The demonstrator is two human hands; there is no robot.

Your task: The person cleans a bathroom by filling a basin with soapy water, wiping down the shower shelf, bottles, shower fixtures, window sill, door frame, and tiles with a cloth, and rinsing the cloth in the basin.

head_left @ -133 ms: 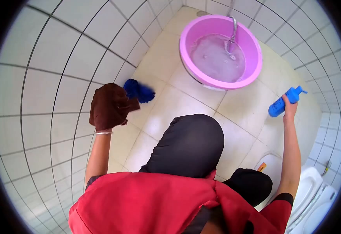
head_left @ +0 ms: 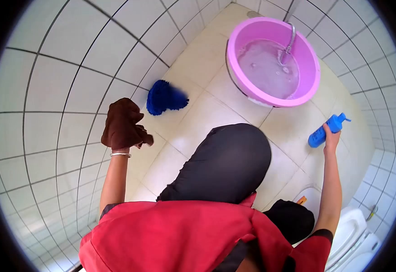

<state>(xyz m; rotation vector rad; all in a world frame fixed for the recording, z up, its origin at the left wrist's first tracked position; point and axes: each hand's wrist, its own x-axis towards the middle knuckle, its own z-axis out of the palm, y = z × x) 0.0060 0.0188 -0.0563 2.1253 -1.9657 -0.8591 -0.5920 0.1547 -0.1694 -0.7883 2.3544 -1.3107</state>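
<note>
Biggest first: pale tiled floor (head_left: 209, 106) and white gridded tile walls (head_left: 48, 109) enclose the spot. Bright-red top w/ dark trim (head_left: 175, 235) and dark trouser knees (head_left: 225, 158) fill the 6 o'clock side; person prob. crouched or seated low.

Round pink plastic basin (head_left: 309, 68) at 1 o'clock, sitting on floor nr the wall corner, prob. so the hose reaches it. Holds cloudy, greyish water w/ a few bubbles, well below the rim. White glossy toilet (head_left: 358, 226) at 4 o'clock, edge of view.

Soft dark-brown fabric cloth (head_left: 116, 118) at 9–10 o'clock, draped over L hand (head_left: 122, 148) like a mitt, maybe to cover the palm side. Fingers mostly hidden, so can't tell how far open or how tight.

Shaggy royal-blue fabric bundle (head_left: 164, 99) at 10–11, on floor by the wall, just beyond the cloth, apart from it.

Opaque blue plastic pump bottle (head_left: 317, 137) at 3 o'clock, tilted, R hand (head_left: 331, 136) wrapped round its body below the pump; prob. held there to leave the pump free. Contents/level not visible.

Flexible silver metal hose (head_left: 292, 36) hangs into basin at 1. Small orange item (head_left: 302, 200), 4 o'clock, part-hidden. Smallest: thin pale bangle (head_left: 120, 154), L wrist.
</note>
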